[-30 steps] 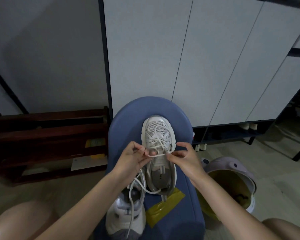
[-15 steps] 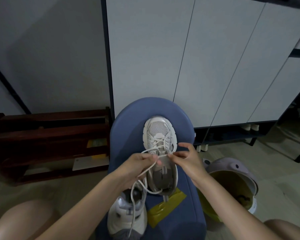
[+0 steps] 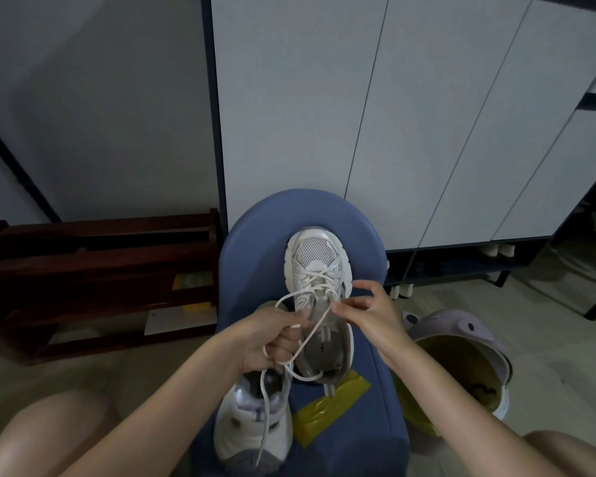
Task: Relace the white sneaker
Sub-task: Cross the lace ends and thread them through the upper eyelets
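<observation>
White sneaker (image 3: pixel 319 297): laid on the blue padded surface (image 3: pixel 255 235), toe pointed away toward the cabinet doors (image 3: pixel 410 115), opening toward the person; the front eyelets are seen crossed with lace.
Lace (image 3: pixel 308 333): a loop is drawn out from the left eyelets; a strand is run from the right eyelets down across the tongue, and a loose end is left hanging over the second shoe.
Left hand (image 3: pixel 272 335): fingers are curled round the lace, just beside the sneaker's left side.
Right hand (image 3: pixel 367 311): thumb and forefinger are pressed together at the lace by the right eyelets; the remaining fingers are spread above.
Second shoe (image 3: pixel 255 421): placed nearer the person, partly beneath the left wrist, touching the sneaker's heel area.
Yellow packet (image 3: pixel 331 411): laid flat on the blue surface just behind the sneaker's heel.
Lilac bin (image 3: pixel 461 342): stood on the floor to the right.
Wooden rack (image 3: pixel 97 270): set against the wall on the left.
</observation>
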